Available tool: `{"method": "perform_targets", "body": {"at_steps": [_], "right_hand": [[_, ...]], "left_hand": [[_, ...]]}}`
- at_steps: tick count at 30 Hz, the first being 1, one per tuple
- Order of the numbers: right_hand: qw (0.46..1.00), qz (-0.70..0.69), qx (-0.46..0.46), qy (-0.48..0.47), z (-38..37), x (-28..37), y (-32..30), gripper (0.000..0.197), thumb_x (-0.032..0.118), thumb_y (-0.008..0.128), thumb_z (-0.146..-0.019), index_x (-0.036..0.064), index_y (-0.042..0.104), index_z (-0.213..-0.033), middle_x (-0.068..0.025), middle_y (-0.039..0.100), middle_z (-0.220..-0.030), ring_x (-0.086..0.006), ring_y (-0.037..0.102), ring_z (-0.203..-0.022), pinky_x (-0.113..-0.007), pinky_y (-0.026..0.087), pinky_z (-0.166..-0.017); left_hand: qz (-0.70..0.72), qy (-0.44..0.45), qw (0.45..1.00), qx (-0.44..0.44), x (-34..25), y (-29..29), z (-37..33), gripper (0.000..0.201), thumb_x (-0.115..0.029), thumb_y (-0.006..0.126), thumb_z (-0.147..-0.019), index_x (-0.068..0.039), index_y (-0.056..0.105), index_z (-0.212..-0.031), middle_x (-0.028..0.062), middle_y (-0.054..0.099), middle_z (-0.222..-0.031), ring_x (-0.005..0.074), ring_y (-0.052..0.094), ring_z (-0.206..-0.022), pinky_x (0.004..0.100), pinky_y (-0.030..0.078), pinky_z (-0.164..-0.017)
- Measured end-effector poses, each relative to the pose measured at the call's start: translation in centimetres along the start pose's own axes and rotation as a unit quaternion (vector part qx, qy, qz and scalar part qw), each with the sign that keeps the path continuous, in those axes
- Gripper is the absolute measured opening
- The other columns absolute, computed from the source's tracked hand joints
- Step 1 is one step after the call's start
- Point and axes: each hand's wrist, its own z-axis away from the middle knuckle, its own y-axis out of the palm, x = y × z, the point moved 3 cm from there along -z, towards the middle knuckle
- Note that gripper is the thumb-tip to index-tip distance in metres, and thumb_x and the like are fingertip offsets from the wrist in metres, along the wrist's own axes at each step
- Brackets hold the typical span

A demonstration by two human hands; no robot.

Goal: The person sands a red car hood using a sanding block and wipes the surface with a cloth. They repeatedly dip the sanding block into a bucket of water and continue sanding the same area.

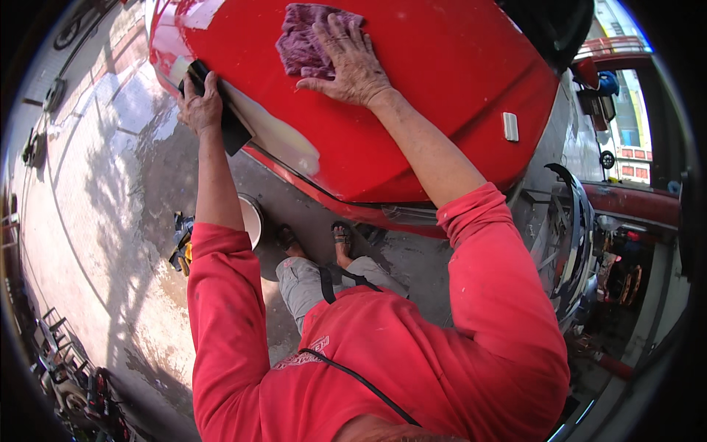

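Our left hand point(200, 109) is gripping a black sheet point(236, 134), probably light, bendy, best held by its edge, left on the red hood point(420, 125); our right hand point(355, 74) is lying flat on soft-looking purple cloth point(298, 37).

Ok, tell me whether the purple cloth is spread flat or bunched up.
Bunched up: the purple cloth lies in uneven wrinkles on the red car panel, with the right hand over its right side.

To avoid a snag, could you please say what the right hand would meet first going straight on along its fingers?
The right hand would likely meet the purple cloth, bunched beneath and just ahead of it; the red hood seems next, though depth is unclear.
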Motion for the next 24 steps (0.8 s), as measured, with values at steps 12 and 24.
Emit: {"method": "perform_targets", "body": {"at_steps": [12,24], "right_hand": [[0.880,0.136,0.086,0.447,24.7,-30.9,-20.1,0.096,0.053,0.081,-0.091,0.0012,0.041,-0.162,-0.0252,0.062,-0.149,-0.0434,0.062,-0.134,-0.052,0.049,-0.113],[0.821,-0.523,0.139,0.184,18.9,-9.3,-9.6,0.032,0.023,0.058,-0.114,-0.0056,0.062,-0.128,-0.0114,0.069,-0.114,-0.0218,0.066,-0.103,-0.037,0.052,-0.094]], "left_hand": [[0.155,0.002,0.985,0.076,-1.2,-5.5,23.6,0.075,-0.052,0.081,-0.090,-0.020,0.061,-0.155,0.0315,0.057,-0.151,0.0493,0.053,-0.137,0.0526,0.041,-0.118],[0.626,-0.245,0.737,0.069,-5.0,-8.5,32.9,0.049,-0.037,0.072,-0.101,-0.014,0.070,-0.144,-0.0010,0.075,-0.113,0.0081,0.066,-0.090,0.0231,0.054,-0.081]]}}
